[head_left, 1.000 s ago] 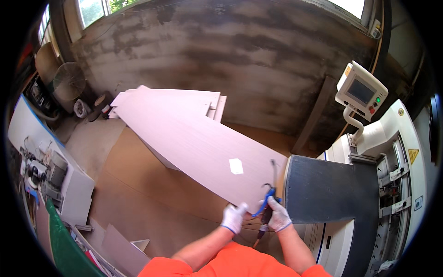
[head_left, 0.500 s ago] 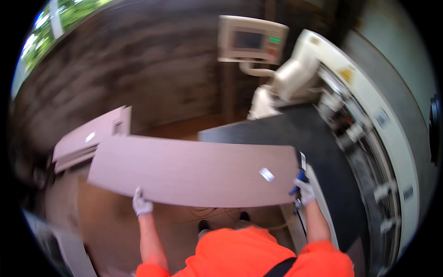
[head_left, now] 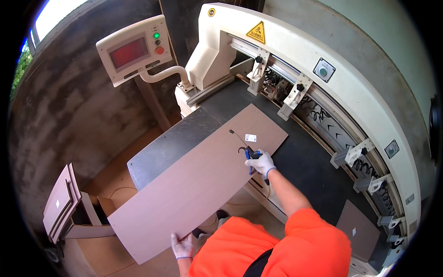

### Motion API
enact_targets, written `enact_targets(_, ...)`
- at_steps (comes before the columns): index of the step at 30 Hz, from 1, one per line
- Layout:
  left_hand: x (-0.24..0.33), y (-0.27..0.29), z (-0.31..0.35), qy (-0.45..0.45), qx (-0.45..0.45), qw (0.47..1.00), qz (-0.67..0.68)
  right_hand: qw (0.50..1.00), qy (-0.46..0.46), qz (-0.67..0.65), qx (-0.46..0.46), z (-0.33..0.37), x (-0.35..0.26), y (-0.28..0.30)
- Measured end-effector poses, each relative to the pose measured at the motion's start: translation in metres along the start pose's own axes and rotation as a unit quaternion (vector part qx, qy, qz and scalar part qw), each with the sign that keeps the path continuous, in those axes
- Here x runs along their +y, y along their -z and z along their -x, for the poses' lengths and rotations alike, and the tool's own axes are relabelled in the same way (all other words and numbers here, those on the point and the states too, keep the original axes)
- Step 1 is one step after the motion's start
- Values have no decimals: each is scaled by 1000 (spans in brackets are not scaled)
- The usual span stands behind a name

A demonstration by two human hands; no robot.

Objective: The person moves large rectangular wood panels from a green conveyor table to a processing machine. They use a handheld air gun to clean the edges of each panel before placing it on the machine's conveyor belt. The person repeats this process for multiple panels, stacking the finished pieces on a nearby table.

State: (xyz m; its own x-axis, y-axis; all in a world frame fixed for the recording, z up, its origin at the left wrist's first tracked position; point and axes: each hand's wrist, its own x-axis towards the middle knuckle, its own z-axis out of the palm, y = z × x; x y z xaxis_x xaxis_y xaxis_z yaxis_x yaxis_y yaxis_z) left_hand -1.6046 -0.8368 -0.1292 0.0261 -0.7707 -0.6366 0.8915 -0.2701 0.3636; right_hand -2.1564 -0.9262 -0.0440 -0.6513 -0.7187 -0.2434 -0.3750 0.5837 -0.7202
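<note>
A long pinkish-brown wood-grain panel (head_left: 198,184) with a small white label (head_left: 250,137) slants across the middle. Its far right end rests on the black machine table (head_left: 318,152), and its near left end sticks out past the table's edge. At the near edge, my left hand (head_left: 182,246), in a white glove, grips the panel with the thumb on top and the fingers out of sight. My gloved right hand (head_left: 261,163) is wrapped round a blue and black air blow gun (head_left: 249,158) above the panel. The thin nozzle points toward the far left.
A white machine frame (head_left: 295,46) with clamps arches along the right. A control box (head_left: 131,51) with a red screen stands at the far left on a bent arm. Stacked panels (head_left: 60,203) lean at the left. Another panel (head_left: 357,231) lies at the lower right.
The panel has swung round, its right end now on the black table. My right hand has left its edge and holds the blow gun above it. The view has turned right.
</note>
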Motion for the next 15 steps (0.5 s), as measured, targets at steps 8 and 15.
enact_targets(8,150,90,16,-127,263,932,-216,997,-61,-37,28,-30,1,8)
enact_targets(15,132,83,-9,-71,227,936,-258,985,-87,-138,55,-88,4,27)
